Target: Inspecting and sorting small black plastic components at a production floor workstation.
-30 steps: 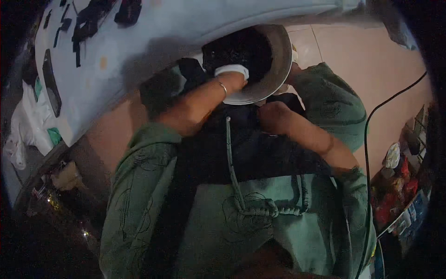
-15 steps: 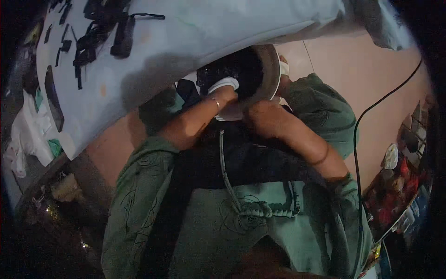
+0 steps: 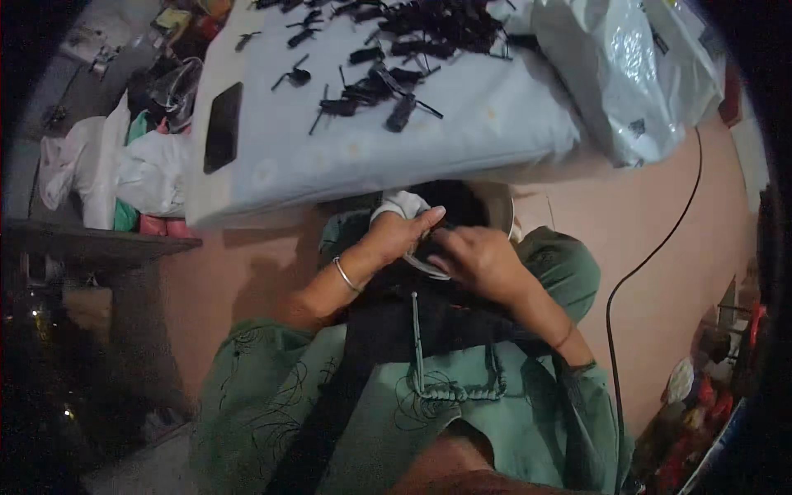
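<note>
Two bare hands come close together over a round bowl [image 3: 501, 208]. White cloth [image 3: 406, 200] covers part of the left hand [image 3: 400, 233], thumb stretched toward the right hand; whether the covered fingers clench the cloth or only carry it, I cannot tell. The right hand [image 3: 485, 257] has its fingers curled inward, blurred, toward a small dark thing [image 3: 426, 237] in the gap; whether they grip it cannot be told either.

That gap is the key relation: the dark thing lies just right of the left palm and just left of the right fingertips, with neither hand clearly nearer. Its long axis is unreadable. The cloth is on the left hand's far side.

The bowl, with dark contents, sits below the near edge of a padded surface [image 3: 280, 186], which hides part of it. Black pieces [image 3: 445, 29] scatter from that surface's middle toward its far edge; a phone [image 3: 223, 128] lies by its left edge, a plastic bag [image 3: 619, 78] at its right end.
</note>
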Tool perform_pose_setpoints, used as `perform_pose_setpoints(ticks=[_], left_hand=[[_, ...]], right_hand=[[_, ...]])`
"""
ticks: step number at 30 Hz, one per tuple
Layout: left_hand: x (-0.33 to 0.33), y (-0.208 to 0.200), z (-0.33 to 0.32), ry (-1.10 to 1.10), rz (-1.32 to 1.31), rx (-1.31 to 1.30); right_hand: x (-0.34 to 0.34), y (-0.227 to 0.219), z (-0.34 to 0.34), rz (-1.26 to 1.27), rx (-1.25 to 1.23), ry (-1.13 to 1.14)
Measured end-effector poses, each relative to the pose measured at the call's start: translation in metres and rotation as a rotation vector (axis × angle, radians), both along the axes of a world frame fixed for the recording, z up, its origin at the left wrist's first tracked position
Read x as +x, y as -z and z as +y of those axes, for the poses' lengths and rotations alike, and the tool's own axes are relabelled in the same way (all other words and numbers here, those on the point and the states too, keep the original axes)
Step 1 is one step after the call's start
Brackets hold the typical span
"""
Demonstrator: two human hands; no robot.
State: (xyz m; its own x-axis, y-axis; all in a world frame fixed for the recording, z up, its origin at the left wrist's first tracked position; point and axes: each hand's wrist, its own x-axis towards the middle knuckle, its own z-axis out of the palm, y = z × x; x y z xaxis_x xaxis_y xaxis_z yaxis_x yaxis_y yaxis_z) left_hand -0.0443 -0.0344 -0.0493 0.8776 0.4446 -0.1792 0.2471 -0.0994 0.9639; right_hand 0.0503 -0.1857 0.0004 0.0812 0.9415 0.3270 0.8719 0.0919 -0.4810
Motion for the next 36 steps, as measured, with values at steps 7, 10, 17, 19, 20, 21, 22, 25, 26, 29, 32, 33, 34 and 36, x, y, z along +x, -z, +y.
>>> perform_pose_setpoints(ticks=[7,10,17,19,20,21,22,25,26,29,32,33,34,36], left_hand=[[-0.029,-0.068,0.013,0.015,0.087,-0.331],[-0.042,-0.079,0.009,0.017,-0.277,-0.526],[-0.054,-0.098,-0.01,-0.144,-0.59,-0.361],[-0.058,-0.1,-0.007,-0.154,-0.566,-0.102],[-0.06,-0.086,0.0,-0.158,-0.542,0.207],[-0.066,-0.093,0.0,-0.157,-0.538,0.198],[-0.072,-0.111,-0.002,-0.028,-0.411,-0.014],[-0.08,-0.128,-0.009,0.118,-0.285,-0.161],[-0.079,-0.124,-0.009,0.1,-0.371,0.131],[-0.079,-0.116,-0.009,0.009,-0.45,0.429],[-0.073,-0.113,-0.008,-0.102,-0.463,0.417],[-0.072,-0.113,-0.008,-0.131,-0.475,0.398],[-0.071,-0.114,-0.01,-0.131,-0.473,0.396],[-0.07,-0.116,-0.013,-0.139,-0.457,0.536]], right_hand=[[-0.016,-0.03,0.007,-0.257,-0.047,-0.131],[-0.029,-0.041,0.014,0.065,0.169,0.015],[-0.063,-0.081,0.028,0.455,0.15,-0.048],[-0.063,-0.085,0.03,0.277,0.333,0.059],[-0.066,-0.087,0.034,0.274,0.395,0.12],[-0.063,-0.081,0.035,0.276,0.387,0.125],[-0.059,-0.07,0.037,0.42,0.348,0.232],[-0.055,-0.067,0.043,0.655,0.245,0.36],[-0.056,-0.073,0.043,0.675,0.211,0.322],[-0.051,-0.075,0.035,0.582,0.169,0.256],[-0.052,-0.077,0.03,0.463,0.097,0.165],[-0.055,-0.078,0.029,0.46,0.033,0.109],[-0.054,-0.076,0.03,0.462,0.032,0.11],[-0.052,-0.072,0.033,0.522,-0.079,0.191]])
